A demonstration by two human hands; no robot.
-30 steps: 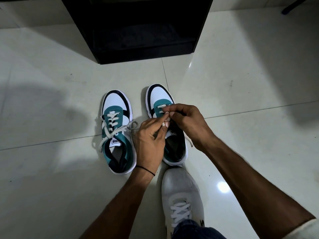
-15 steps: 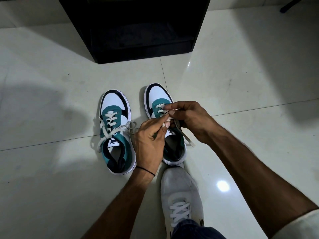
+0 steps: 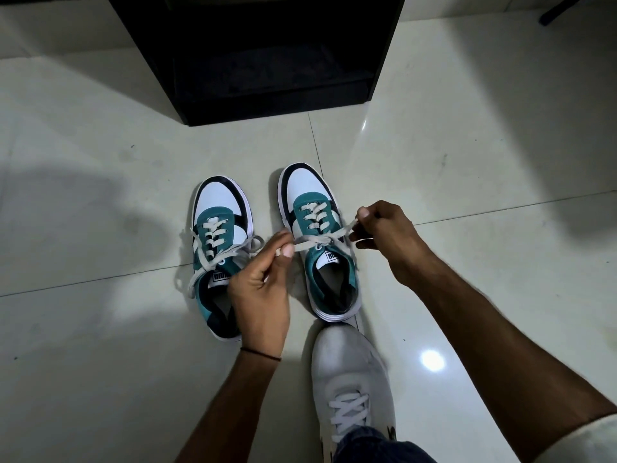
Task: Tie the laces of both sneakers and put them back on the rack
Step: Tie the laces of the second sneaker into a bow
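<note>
Change: hands, bunched together a second ago, now spread apart.
Left hand: pinches lace, 9 o'clock.
Right hand: pinches lace, 3 o'clock.
Meaning: right sneaker knot likely cinching; rack pending.

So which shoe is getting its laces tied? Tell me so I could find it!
Start at the black rack at the top; two teal, white and black sneakers sit on the tiled floor in front of it. It is the right sneaker, the one between the left hand and right hand. Unlike the left sneaker, its lace is pulled tight sideways.
</note>
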